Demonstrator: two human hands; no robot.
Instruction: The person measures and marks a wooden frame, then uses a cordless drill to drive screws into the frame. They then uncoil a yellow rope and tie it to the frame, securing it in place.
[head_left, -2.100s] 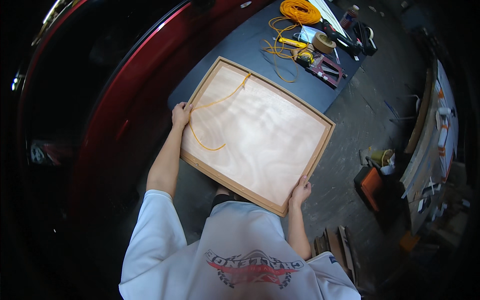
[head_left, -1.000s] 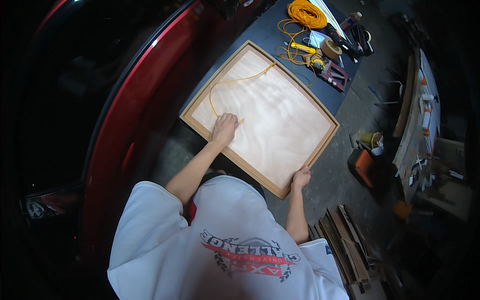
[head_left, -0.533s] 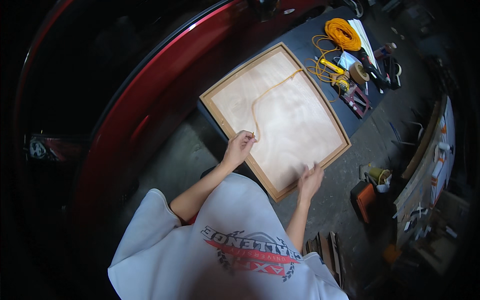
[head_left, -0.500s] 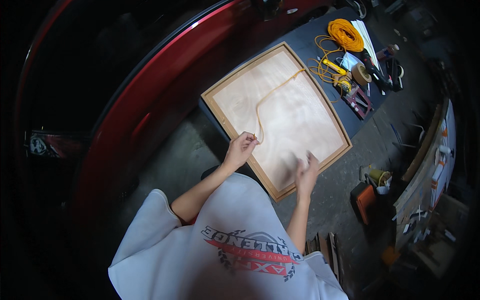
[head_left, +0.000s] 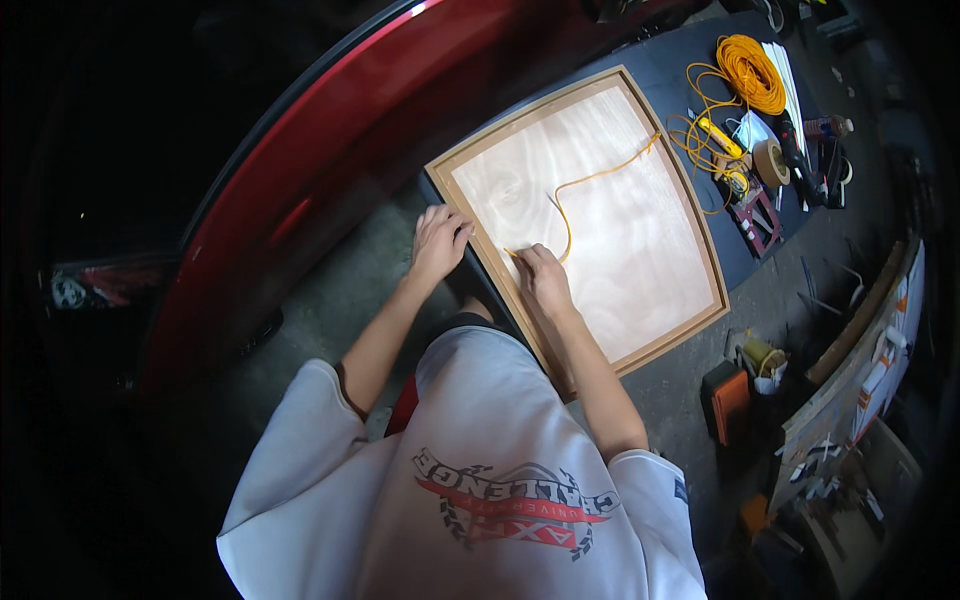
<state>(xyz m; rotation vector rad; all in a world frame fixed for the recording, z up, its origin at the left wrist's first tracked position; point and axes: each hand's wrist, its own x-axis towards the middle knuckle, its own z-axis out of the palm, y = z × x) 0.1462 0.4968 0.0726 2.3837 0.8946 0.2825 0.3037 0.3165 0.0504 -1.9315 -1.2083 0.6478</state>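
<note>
A shallow wooden tray-like frame (head_left: 708, 222) with a pale plywood bottom lies on a dark table. Across the plywood runs a thin orange cord (head_left: 600, 177), from the far right rim down in a bend toward the near left side. My right hand (head_left: 546, 281) is closed on the cord close to its near end, just inside the left rim. The short tip pokes out past my fingers. At that same left rim, my left hand (head_left: 440, 242) has its fingers loosely bent and apart, with nothing seen in them.
On the dark table (head_left: 668, 65), right of the frame, are a coil of orange cord (head_left: 752, 75), a tape roll (head_left: 771, 163), a yellow tool (head_left: 719, 137), a maroon tool (head_left: 757, 222) and a bottle (head_left: 828, 127). A red car (head_left: 330, 150) stands left; an orange-and-black box (head_left: 727, 403) is on the floor.
My left hand has let go of the cord end and moved up-left to the rim. My right hand has come across from the lower right and taken the cord. The view has shifted somewhat.
</note>
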